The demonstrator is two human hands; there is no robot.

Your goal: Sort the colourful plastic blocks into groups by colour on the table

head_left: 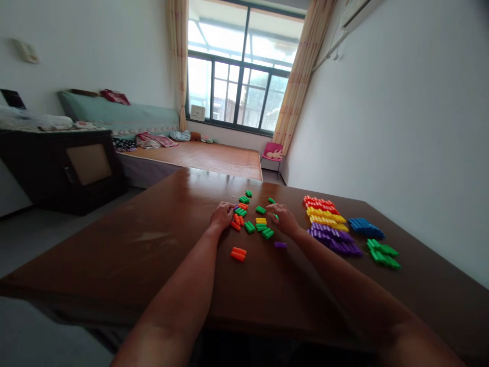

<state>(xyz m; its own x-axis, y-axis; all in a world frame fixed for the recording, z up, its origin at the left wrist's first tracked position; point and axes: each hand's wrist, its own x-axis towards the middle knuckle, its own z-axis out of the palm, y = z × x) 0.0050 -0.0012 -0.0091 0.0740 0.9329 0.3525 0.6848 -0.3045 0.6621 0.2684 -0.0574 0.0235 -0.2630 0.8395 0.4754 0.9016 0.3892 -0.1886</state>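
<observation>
My left hand (222, 215) rests on the brown table (168, 285) at the left edge of a loose group of small ribbed plastic blocks. Its fingertips are closed on a small purple block (236, 208). Beside them lie orange blocks (237, 221) and green blocks (240, 212). Across the group, my right hand (283, 218) hovers low with fingers bent and apart; a green block (276, 217) partly shows beneath it. Between the hands are a green block (260, 209) and a yellow block (261, 221). Closer to me sit an orange pair (239, 254) and a single purple block (280, 244).
On the right, blocks lie sorted by colour in rows: red (321, 205), yellow (326, 219), purple (335, 239), blue (367, 228) and green (383, 253). Beyond the table stand a bed (214, 158), a pink chair (272, 151) and a dark cabinet (57, 163).
</observation>
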